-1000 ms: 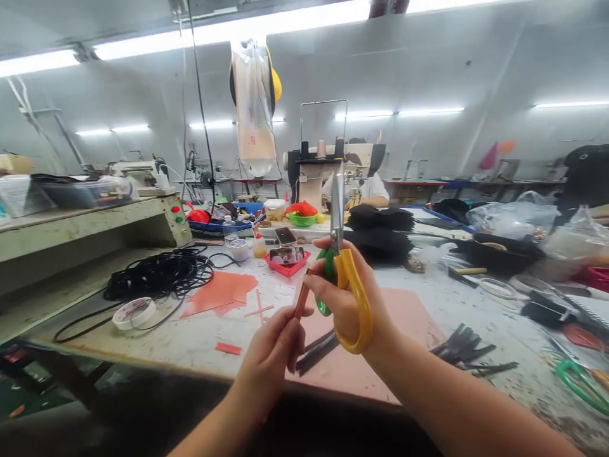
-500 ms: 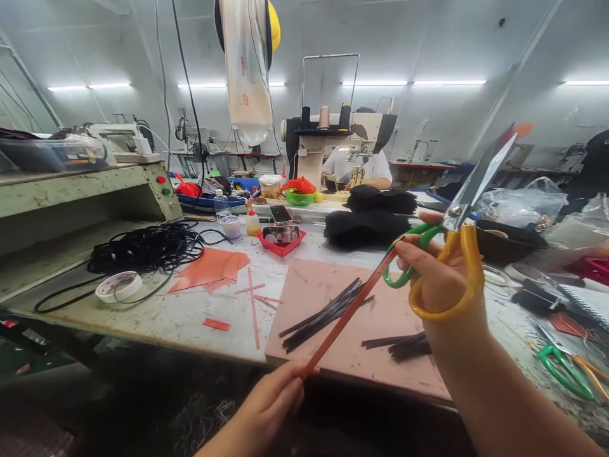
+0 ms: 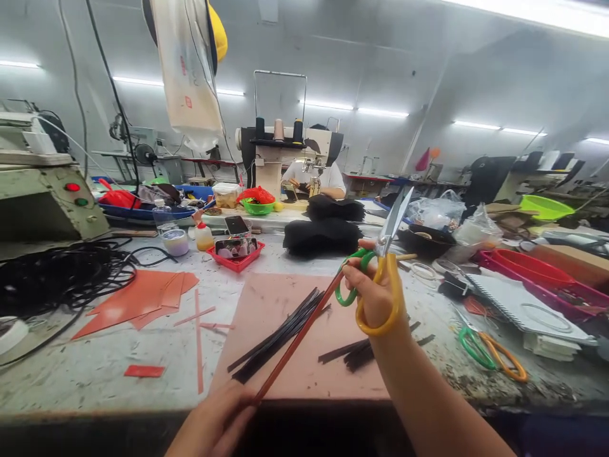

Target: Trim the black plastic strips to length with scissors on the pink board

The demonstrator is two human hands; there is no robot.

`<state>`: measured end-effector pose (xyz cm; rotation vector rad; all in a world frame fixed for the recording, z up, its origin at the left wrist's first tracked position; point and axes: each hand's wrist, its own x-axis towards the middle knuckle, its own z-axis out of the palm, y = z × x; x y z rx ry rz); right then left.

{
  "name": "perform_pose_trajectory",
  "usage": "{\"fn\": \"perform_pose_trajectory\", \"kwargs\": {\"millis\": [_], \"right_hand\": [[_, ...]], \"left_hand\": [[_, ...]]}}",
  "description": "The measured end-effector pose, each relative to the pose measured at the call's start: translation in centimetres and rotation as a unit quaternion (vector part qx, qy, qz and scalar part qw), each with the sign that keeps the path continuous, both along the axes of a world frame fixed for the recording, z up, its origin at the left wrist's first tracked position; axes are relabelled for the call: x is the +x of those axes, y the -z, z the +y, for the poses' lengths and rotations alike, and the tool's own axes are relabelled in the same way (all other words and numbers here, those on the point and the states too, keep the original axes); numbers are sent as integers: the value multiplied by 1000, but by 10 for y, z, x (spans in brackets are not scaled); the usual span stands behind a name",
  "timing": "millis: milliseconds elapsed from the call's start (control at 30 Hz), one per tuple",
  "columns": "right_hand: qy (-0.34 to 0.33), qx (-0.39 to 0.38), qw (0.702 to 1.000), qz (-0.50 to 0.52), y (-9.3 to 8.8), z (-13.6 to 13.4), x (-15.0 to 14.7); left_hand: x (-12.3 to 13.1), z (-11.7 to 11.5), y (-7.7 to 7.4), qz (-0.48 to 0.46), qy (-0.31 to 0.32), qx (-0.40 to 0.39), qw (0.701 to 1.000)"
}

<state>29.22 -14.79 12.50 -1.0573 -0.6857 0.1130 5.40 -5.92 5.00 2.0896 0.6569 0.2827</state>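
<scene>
To the left of your hands lay the orange sheets [image 3: 143,298], while your left hand [image 3: 214,416] was low by the table's front edge, pinching the lower end of the red strip [image 3: 299,337]. The strip's long axis ran straight up and away to the right — over the pink board [image 3: 264,285] and 1 bundle of black strips [image 3: 273,343] — to your right hand [image 3: 375,292], which pinched its upper end and held the scissors [image 3: 394,222], blades pointing up and clear of it.

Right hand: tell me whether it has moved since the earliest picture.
Yes. The right hand, holding scissors, has moved rightward: it is now farther to the right of the red basket.
</scene>
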Motion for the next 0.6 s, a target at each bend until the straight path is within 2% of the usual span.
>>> {"fn": "perform_pose_trajectory", "kwargs": {"millis": [100,267,367,467,533,600], "right_hand": [[41,-23,999,13,-1,1,8],[67,-98,993,14,5,12,35],[86,-205,974,-38,17,17,60],[124,-307,939,-89,30,8,75],[101,-372,915,-118,41,-8,68],[0,-438,887,-145,53,-30,44]], "left_hand": [[10,4,-14,40,9,-33,999],[29,15,-19,82,12,-201,976],[39,24,-16,111,8,-232,966],[47,31,-12,132,0,-241,961],[49,35,-9,141,-3,-248,959],[51,38,-7,147,-9,-253,956]]}}
